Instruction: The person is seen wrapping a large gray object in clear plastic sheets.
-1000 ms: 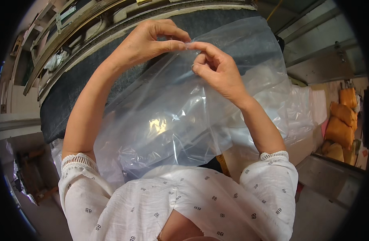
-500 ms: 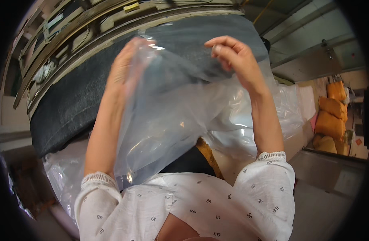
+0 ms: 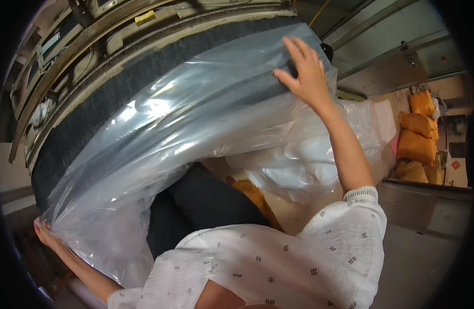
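A large sheet of clear plastic film (image 3: 195,98) stretches in a long, creased band over a dark work surface (image 3: 113,77). At the far left, my left hand (image 3: 47,236) has its fingers closed on the film's gathered end. Toward the upper right, my right hand (image 3: 306,77) is spread out with fingers apart, over the film's other end. Whether its palm touches the film, I cannot tell. Loose film hangs down at the near side, across my dark trousers (image 3: 195,201). More crumpled clear plastic (image 3: 298,159) lies to the right, below my right forearm.
Along the far side of the work surface runs a machine frame with a long metal rail (image 3: 72,85). A small yellow object (image 3: 144,18) sits on it. Stacked orange sacks (image 3: 418,147) stand at the far right, beyond a grey metal panel (image 3: 422,206).
My left hand has swung from the upper middle down to the far left, drawing the film out along the dark surface. My right hand's fingers have spread from a curl.
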The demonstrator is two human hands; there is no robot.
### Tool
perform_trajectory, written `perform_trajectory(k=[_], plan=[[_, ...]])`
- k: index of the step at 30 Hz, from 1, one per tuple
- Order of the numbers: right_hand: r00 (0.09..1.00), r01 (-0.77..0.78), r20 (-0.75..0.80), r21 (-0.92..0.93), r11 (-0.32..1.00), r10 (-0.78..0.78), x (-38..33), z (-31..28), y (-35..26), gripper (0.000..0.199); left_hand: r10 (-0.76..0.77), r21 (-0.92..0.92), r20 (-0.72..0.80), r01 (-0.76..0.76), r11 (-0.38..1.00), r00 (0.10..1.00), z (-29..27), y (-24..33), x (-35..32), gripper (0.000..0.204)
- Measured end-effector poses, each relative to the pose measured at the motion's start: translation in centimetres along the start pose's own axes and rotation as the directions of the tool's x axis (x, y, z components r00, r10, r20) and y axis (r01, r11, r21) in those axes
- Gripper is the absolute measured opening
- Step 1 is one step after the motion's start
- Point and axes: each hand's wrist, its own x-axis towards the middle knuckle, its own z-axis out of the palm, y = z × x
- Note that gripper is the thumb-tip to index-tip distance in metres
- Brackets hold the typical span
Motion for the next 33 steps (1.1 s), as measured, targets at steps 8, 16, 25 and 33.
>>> perform_trajectory(k=[8, 16, 25, 33], plan=[[0.943, -0.178, 0.281, -0.02, 0.984, 0.177, -0.7, 0.0, 4.1, 0.014, 0.532, 0.718, -0.171, -0.265, 0.644, 0.83, -3.8, -3.0, 11.3, 0.04], [0.895, -0.427, 0.188, 0.096, 0.899, 0.404, -1.2, -6.0, 11.9, 0.019, 0.379, 0.078, 0.125, -0.389, 0.918, 0.917, 10.0, -4.5, 13.7, 0.038], [0.984, -0.046, 0.17, -0.099, 0.994, 0.062, -4.9, -2.3, 8.2, 0.033, 0.349, -0.019, 0.127, -0.349, 0.937, 0.929, 9.4, -3.1, 15.4, 0.029], [0.849, -0.248, 0.195, -0.674, 0.696, 0.492, -0.1, -8.0, 20.6, 0.018, 0.299, 0.076, 0.29, -0.334, 0.94, 0.909, 15.3, -4.3, 10.3, 0.035]])
